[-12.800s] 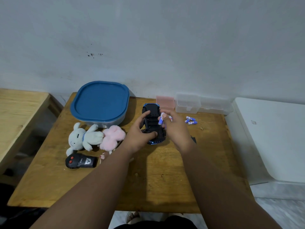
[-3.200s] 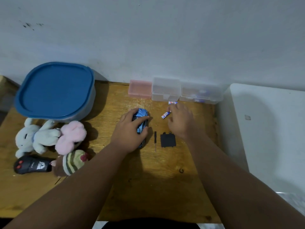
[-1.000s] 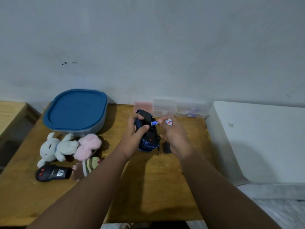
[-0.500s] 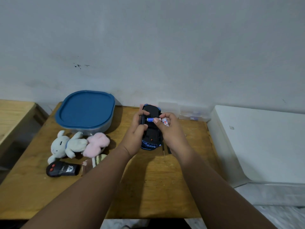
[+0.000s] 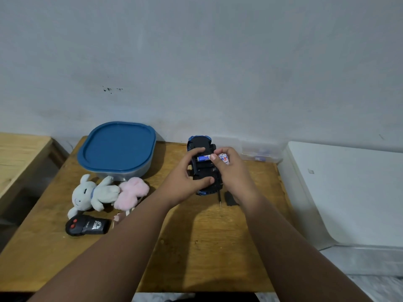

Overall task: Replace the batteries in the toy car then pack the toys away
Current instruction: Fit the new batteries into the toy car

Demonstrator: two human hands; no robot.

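One car (image 5: pixel 204 171), two batteries (image 5: pixel 203 158), one remote (image 5: pixel 87 227)

We are viewing the scene under dim, cool, diffuse light. It is arriving from above and from the left: the blue-lidded container (image 5: pixel 117 149) and the plush toys (image 5: pixel 109 192) are throwing soft shadows rightward onto the table (image 5: pixel 218 258), and the forearms (image 5: pixel 130 247) are darkening the wood between them. The wall (image 5: pixel 196 62) is dimming toward the corners. The wide-angle lens is splaying the table's side edges outward. The toy car (image 5: pixel 206 170) is losing its underside detail in black, and the print on the battery (image 5: pixel 224 159) is reading only partly.
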